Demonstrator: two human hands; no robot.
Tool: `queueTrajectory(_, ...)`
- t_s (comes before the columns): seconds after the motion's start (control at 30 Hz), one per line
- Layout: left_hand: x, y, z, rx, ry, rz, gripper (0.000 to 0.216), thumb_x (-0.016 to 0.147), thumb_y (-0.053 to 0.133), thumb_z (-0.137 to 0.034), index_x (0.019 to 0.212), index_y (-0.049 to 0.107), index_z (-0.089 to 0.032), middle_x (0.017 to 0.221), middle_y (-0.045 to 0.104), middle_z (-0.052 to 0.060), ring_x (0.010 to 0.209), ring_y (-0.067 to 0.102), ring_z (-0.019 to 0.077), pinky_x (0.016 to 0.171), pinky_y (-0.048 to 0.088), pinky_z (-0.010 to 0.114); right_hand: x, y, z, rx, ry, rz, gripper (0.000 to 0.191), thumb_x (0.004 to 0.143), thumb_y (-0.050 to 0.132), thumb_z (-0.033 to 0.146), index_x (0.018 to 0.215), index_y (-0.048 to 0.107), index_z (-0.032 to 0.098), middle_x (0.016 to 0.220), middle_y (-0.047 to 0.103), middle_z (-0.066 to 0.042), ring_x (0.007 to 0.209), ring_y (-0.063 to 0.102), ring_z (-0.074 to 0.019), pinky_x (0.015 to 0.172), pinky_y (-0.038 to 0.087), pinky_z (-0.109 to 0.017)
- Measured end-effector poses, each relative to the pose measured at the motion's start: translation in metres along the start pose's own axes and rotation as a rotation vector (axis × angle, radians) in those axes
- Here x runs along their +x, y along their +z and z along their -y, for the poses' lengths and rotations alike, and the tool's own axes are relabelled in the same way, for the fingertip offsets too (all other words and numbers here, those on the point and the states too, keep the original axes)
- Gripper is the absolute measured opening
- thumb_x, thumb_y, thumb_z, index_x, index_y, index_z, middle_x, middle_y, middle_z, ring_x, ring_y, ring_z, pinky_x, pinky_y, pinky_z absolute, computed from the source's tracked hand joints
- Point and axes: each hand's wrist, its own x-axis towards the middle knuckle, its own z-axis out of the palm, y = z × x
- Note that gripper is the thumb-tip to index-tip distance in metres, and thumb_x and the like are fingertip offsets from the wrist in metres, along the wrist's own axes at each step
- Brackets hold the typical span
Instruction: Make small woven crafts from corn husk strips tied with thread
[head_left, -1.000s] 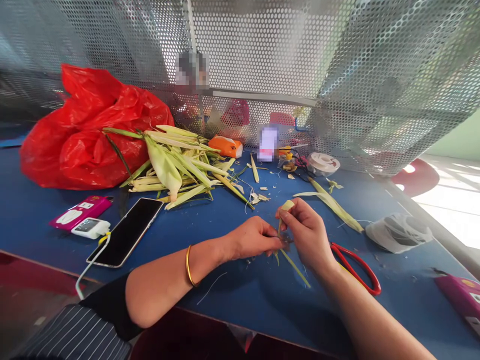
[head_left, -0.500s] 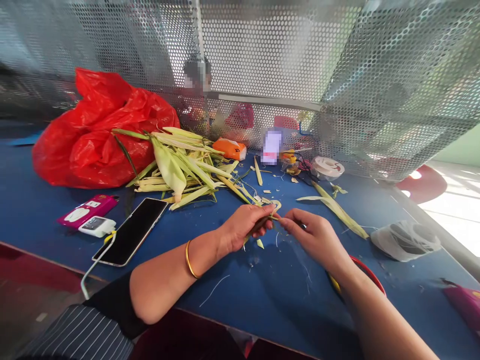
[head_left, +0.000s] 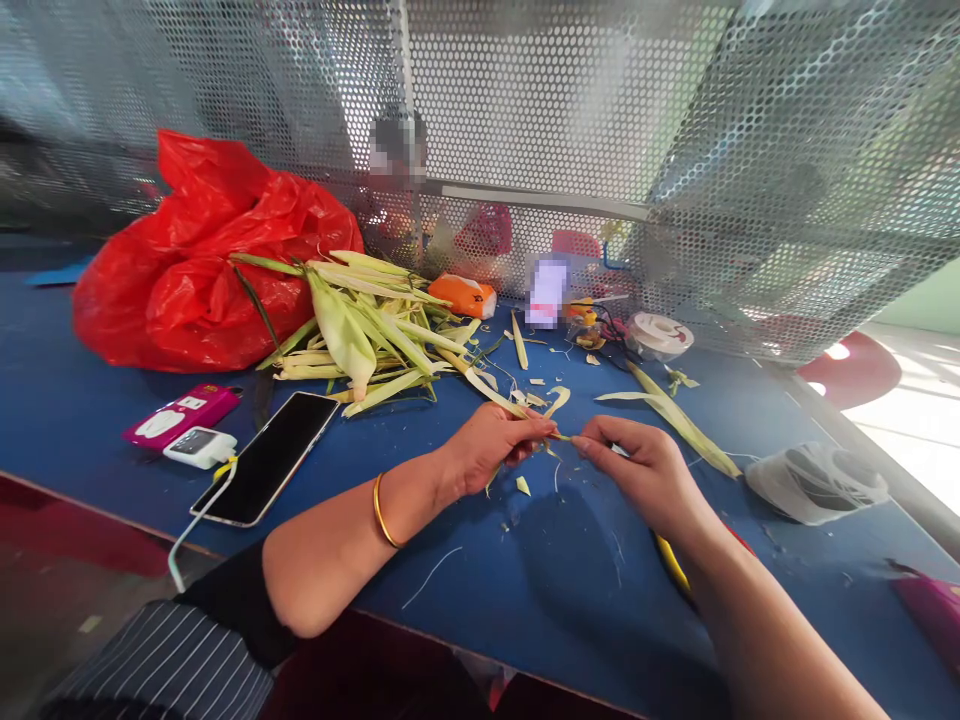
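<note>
My left hand (head_left: 504,447) is closed on a small bundle of corn husk, mostly hidden behind its fingers. A thin greenish end of husk (head_left: 565,437) sticks out between the two hands. My right hand (head_left: 637,462) pinches the tip of that end between thumb and forefinger. Just beyond the hands lie a curled pale husk strip (head_left: 557,401) and small scraps. A long husk (head_left: 480,382) reaches from the heap of corn husks (head_left: 375,335) toward my left hand. Another husk (head_left: 686,428) lies right of my right hand.
A red plastic bag (head_left: 217,270) stands behind the husks. At left are a phone (head_left: 270,455), a white charging device (head_left: 199,447) and a purple packet (head_left: 180,415). Rolls of tape (head_left: 660,333) and clear line (head_left: 817,483) are at right. A yellow-and-red object (head_left: 673,566) is partly under my right forearm.
My right hand has moved slightly right, away from my left, and more of the green end shows between them. The curled husk strip now lies clear of my left fingers.
</note>
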Motion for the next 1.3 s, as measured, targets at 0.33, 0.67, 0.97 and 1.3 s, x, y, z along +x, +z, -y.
queueTrajectory(0.33,-0.002,0.001,0.001,0.020,-0.137,0.121,0.030,0.083,0.059,-0.040,0.080,0.070,-0.012,0.065,0.059,0.002,0.052,0.049,0.0078,0.048,0.028,0.023,0.006,0.015,-0.010,0.255,0.194,-0.020,0.040,0.083,0.057,0.056,0.084,0.073,0.020,0.081,0.070,-0.005,0.081,0.061,-0.0215,0.073,0.043,-0.031)
queueTrajectory(0.67,-0.006,0.007,0.008,0.234,-0.042,0.185,0.024,0.076,0.067,-0.037,0.072,0.068,-0.014,0.058,0.056,-0.002,0.049,0.046,0.0066,0.046,0.030,0.021,0.002,0.038,-0.014,0.490,0.255,-0.248,0.030,0.075,0.069,0.044,0.062,0.058,0.019,0.057,0.057,0.002,0.055,0.051,-0.0138,0.057,0.041,-0.029)
queueTrajectory(0.97,0.002,0.003,0.008,-0.153,0.031,0.046,0.029,0.068,0.081,-0.030,0.091,0.075,-0.013,0.086,0.072,0.006,0.080,0.065,0.0123,0.077,0.047,0.024,-0.005,0.022,0.001,-0.259,-0.114,-0.542,0.024,0.090,0.054,0.038,0.074,0.063,0.022,0.078,0.066,-0.005,0.077,0.058,-0.0214,0.074,0.041,-0.034)
queueTrajectory(1.3,0.003,0.007,0.008,-0.281,0.059,-0.024,0.024,0.068,0.080,-0.016,0.091,0.076,-0.010,0.082,0.073,0.008,0.082,0.066,0.0136,0.082,0.048,0.025,-0.004,0.054,0.001,0.304,0.116,-0.168,0.028,0.083,0.059,0.042,0.074,0.068,0.017,0.072,0.066,-0.002,0.074,0.058,-0.0190,0.071,0.043,-0.030)
